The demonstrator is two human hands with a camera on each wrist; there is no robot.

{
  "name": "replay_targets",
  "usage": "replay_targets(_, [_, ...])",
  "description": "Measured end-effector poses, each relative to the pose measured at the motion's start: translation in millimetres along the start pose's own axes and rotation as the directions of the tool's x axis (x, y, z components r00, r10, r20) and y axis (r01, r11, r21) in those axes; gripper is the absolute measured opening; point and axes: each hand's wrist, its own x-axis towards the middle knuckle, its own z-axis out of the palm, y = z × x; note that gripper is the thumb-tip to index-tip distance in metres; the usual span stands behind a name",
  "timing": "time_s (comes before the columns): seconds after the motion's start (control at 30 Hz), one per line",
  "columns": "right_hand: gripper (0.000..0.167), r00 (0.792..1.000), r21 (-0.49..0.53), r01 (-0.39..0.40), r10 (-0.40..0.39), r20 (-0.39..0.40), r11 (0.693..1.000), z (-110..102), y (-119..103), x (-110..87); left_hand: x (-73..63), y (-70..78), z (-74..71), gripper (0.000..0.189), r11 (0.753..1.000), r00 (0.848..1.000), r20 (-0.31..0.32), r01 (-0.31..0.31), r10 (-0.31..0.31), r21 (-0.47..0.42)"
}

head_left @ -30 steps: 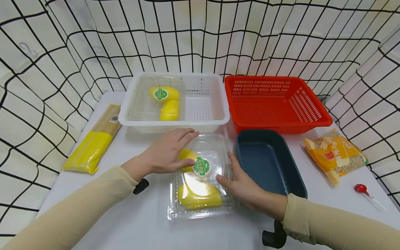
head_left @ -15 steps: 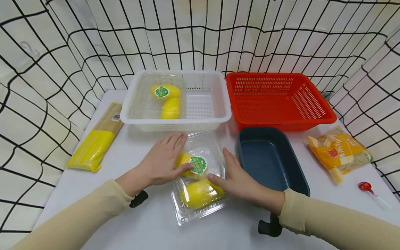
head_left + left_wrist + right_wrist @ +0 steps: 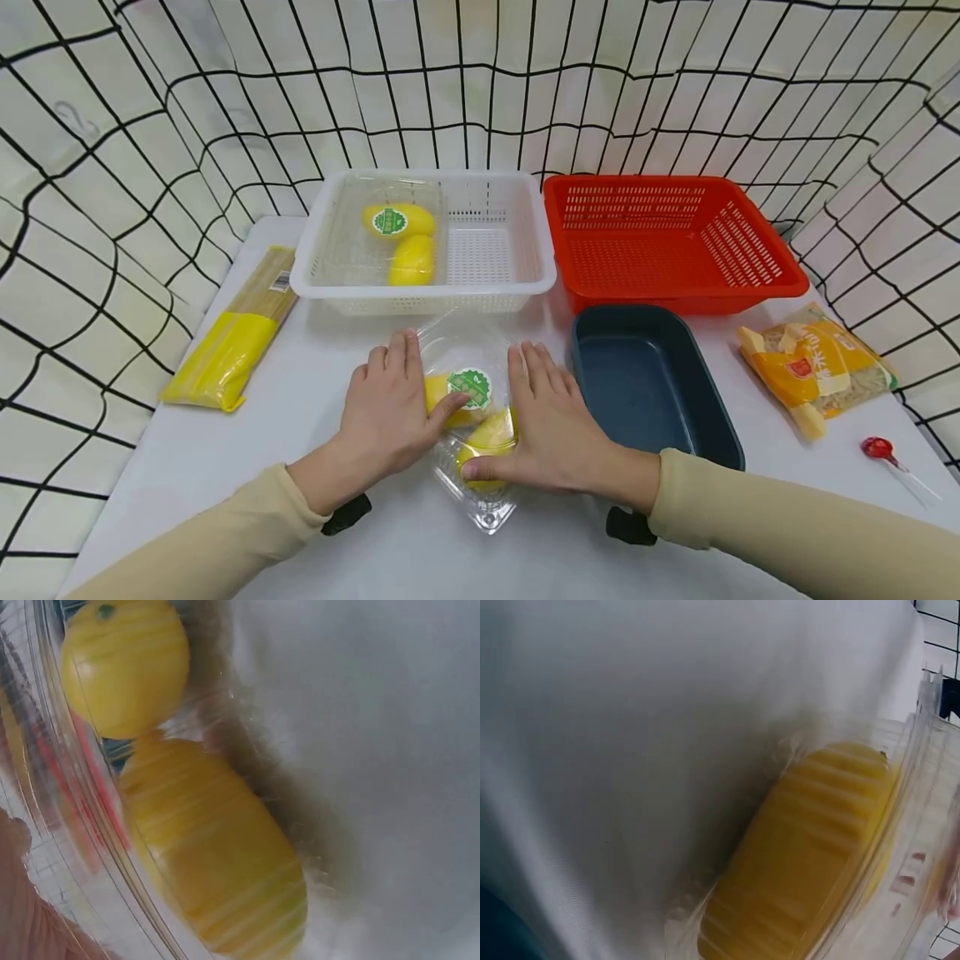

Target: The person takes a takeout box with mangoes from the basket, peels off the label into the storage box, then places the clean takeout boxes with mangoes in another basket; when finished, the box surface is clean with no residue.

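A clear plastic clamshell box (image 3: 461,337) stands turned at an angle between my hands on the white table. Two yellow mangoes (image 3: 214,847) lie inside it, and its lid bears a round green-and-white label (image 3: 470,387). My left hand (image 3: 386,408) lies along the left side with straight fingers, its thumb reaching over the lid. Against the right side rests my right hand (image 3: 558,429), fingers straight and thumb across the lid, covering part of the front mango. The right wrist view shows one mango (image 3: 795,859) through the ribbed side wall.
Behind the box, a white basket (image 3: 420,293) holds a similar box of mangoes (image 3: 398,221). A red basket (image 3: 675,296) stands beside it. A dark blue tray (image 3: 637,392) is right of my hands. A noodle pack (image 3: 232,333), an orange bag (image 3: 817,367) and a lollipop (image 3: 877,450) lie outward.
The clamshell box has turned in steps, its front corner swinging to the right. My right hand has come flatter against its side with the thumb lower; my left hand has shifted slightly.
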Motion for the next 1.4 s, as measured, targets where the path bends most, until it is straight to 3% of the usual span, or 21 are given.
replay_targets(0.23, [0.138,0.998,-0.101,0.063,-0.062,0.016,0.993,5,-1,3.1,-1.2,5.3,-2.2,0.109,0.999,0.999,0.003,0.032,-0.032,0.029])
replay_targets(0.3, [0.139,0.997,-0.106,0.073,-0.071,0.026,0.992,3,-1,5.3,0.3,0.8,-2.9,0.112,1.000,0.999,0.030,0.010,-0.010,-0.003])
replay_targets(0.4, [0.140,0.996,-0.102,0.079,-0.073,0.053,0.992,1,0,8.6,6.0,-11.7,-4.2,0.116,0.994,0.991,0.090,-0.088,0.094,-0.068])
replay_targets(0.53, [0.142,0.992,-0.108,0.091,-0.081,0.100,0.990,-4,5,12.4,19.5,-29.7,-7.7,0.122,0.956,0.948,0.160,-0.251,0.275,-0.152])
replay_targets(0.6, [0.142,0.989,-0.105,0.108,-0.096,0.117,0.989,-6,9,14.4,26.4,-35.8,-10.4,0.125,0.939,0.926,0.191,-0.294,0.326,-0.179])
replay_targets(0.77, [0.141,0.970,-0.083,0.185,-0.169,0.172,0.979,-13,20,19.6,38.5,-41.9,-14.3,0.130,0.918,0.883,0.265,-0.339,0.386,-0.208])
replay_targets(0.9, [0.140,0.947,-0.078,0.238,-0.214,0.239,0.968,-23,28,23.1,41.4,-39.0,-16.1,0.133,0.909,0.866,0.289,-0.355,0.408,-0.218])
replay_targets(1.13, [0.141,0.915,-0.103,0.308,-0.265,0.303,0.946,-33,36,28.9,36.9,-30.1,-18.6,0.136,0.910,0.859,0.302,-0.378,0.413,-0.169])
replay_targets(1.27, [0.140,0.915,-0.112,0.316,-0.271,0.299,0.942,-34,37,29.4,33.4,-24.6,-20.0,0.136,0.924,0.875,0.297,-0.361,0.383,-0.129])
replay_targets(1.4, [0.138,0.927,-0.109,0.289,-0.250,0.278,0.951,-33,36,27.2,29.9,-19.8,-20.9,0.137,0.940,0.896,0.284,-0.327,0.342,-0.101])
